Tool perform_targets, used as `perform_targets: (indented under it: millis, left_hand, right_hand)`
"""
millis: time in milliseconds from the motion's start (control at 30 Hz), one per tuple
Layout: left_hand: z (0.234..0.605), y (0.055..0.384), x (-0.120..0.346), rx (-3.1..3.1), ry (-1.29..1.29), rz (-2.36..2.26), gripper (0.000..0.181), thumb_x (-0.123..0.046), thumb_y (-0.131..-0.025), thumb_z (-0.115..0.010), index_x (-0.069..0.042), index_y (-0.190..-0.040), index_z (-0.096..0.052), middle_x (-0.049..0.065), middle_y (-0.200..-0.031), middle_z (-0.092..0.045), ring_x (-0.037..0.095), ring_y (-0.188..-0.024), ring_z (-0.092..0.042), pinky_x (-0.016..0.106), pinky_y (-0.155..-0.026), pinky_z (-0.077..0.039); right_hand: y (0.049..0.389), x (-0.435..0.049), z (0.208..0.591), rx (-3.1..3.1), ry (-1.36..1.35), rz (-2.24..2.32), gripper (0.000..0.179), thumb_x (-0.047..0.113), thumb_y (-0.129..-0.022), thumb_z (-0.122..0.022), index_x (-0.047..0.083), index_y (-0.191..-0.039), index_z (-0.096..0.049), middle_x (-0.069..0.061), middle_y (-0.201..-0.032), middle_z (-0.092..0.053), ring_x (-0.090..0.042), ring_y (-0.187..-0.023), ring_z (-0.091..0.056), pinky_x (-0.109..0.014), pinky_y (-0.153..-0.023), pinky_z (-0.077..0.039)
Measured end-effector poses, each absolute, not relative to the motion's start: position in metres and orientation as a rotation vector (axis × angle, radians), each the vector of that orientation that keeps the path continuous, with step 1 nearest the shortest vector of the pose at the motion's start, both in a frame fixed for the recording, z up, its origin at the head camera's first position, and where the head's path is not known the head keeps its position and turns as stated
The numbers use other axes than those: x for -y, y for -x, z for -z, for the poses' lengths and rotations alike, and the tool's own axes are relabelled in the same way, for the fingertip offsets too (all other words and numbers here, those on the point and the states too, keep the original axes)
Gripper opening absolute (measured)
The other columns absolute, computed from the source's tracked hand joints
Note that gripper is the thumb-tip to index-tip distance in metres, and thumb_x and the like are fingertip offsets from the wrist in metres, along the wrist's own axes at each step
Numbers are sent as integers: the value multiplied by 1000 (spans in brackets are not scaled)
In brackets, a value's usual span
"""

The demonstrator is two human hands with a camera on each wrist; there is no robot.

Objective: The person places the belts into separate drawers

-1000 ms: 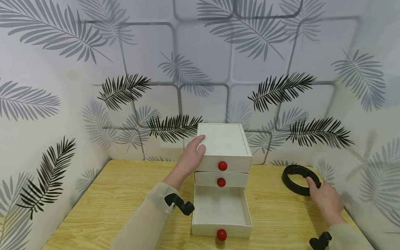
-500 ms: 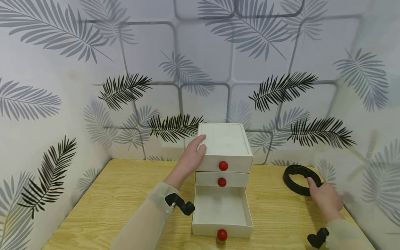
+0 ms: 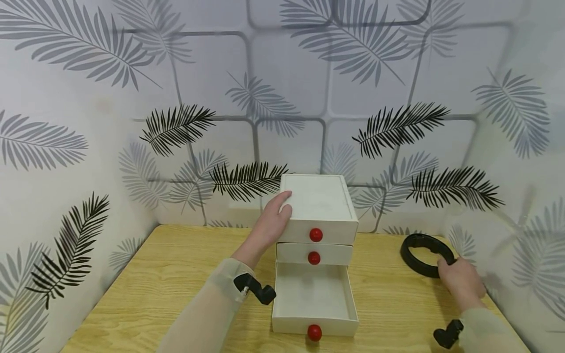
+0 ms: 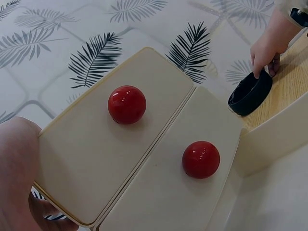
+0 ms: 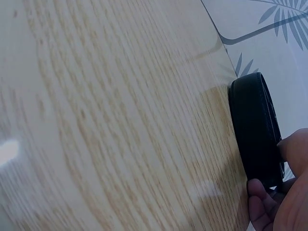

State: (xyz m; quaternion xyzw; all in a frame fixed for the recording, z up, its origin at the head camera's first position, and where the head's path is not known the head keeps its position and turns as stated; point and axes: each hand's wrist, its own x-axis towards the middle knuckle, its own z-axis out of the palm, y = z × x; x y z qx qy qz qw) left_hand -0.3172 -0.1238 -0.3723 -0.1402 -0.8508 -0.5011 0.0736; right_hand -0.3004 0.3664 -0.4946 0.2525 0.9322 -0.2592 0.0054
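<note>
A white drawer cabinet (image 3: pixel 319 198) with red knobs stands on the wooden table in the head view. Its bottom drawer (image 3: pixel 313 294) is pulled out toward me, while the upper two sit in the stack. My left hand (image 3: pixel 270 223) holds the cabinet's upper left edge, thumb and index at the top; its other fingers are hidden there. At the right, my right hand (image 3: pixel 462 280) pinches the near side of a black belt (image 3: pixel 417 267) coiled into a ring. In the right wrist view, thumb and fingers clasp the belt's (image 5: pixel 255 130) band close over the table.
Patterned walls (image 3: pixel 287 73) with leaf prints close in the table (image 3: pixel 185 274) at the back and both sides. The red knob (image 3: pixel 314 333) of the pulled-out drawer juts out at the front. Right of the cabinet, bare wood reaches the belt.
The right thumb has shifted slightly lower on the belt's near rim. My left hand, the cabinet and the pulled-out drawer keep their places.
</note>
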Motion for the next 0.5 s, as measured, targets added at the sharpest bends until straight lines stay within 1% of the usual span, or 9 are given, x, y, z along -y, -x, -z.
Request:
perform_targets:
  millis: [233,500]
  left_hand:
    - [373,317,124,2542,423,1521,63,-28,-110,-38,-11,-171,-42,12,-177,-36,32,-165,-28,50,-134,-23]
    - [373,317,124,2541,415,1526,63,-27,-110,-39,-12,-171,-42,12,-177,-36,31,-165,-28,49,-133,-24]
  right_hand:
    - [298,-370,495,-2940,-759,808,72,42,-110,-44,-20,-148,-42,-48,-145,-48,-65,-124,-55,-73,-96,-52]
    - [303,-376,502,-2920,-799,820,70,41,-108,-46,-16,-147,-43,-44,-143,-50,-63,-124,-56,-74,-96,-51]
